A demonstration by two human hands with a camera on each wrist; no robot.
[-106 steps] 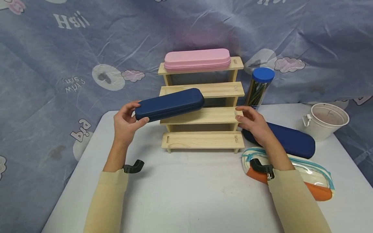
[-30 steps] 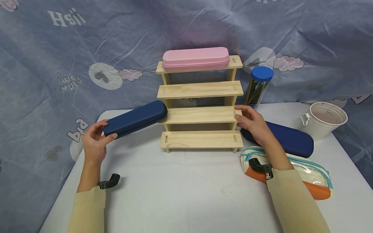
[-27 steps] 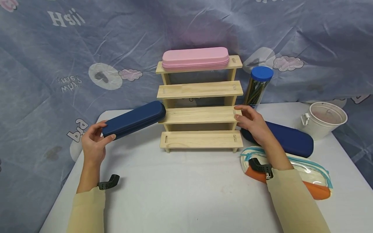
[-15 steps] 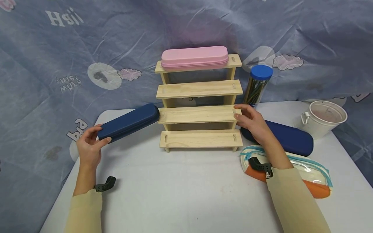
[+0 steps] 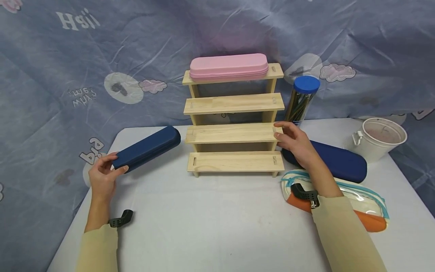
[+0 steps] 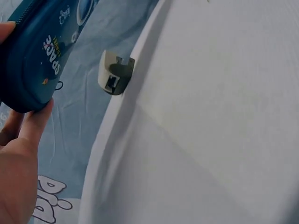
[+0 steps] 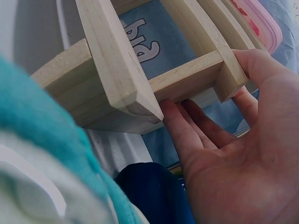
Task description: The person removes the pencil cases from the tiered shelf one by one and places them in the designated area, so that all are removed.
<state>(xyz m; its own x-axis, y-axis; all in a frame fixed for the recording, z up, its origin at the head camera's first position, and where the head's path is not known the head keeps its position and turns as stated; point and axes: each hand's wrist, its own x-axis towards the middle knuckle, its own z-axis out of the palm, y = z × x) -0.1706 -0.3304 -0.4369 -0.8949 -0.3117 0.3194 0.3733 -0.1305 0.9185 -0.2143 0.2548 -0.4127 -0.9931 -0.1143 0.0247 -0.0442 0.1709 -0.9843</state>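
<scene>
My left hand [image 5: 103,177] holds a navy pencil case [image 5: 146,149] by its near left end, thumb on the near side. The case slants up to the right, left of the wooden stepped display rack [image 5: 235,161]. In the left wrist view the case [image 6: 46,51] shows "SPACE" lettering, with fingers at its lower end. My right hand [image 5: 295,144] grips the right end of the rack's second step from the bottom. In the right wrist view, fingers of this hand [image 7: 233,172] reach around the end support and board.
A pink pencil case [image 5: 229,67] lies on the top step. To the right are a blue-lidded jar of sticks [image 5: 302,98], another navy case [image 5: 340,162], a clear-and-orange pouch [image 5: 372,222] and a white bucket [image 5: 377,147]. A small white-and-dark piece [image 6: 116,74] sits at the table's edge.
My left hand has carried the navy pencil case from in front of the rack leftward and down, clear of the steps in view. My right hand has stayed on the rack.
</scene>
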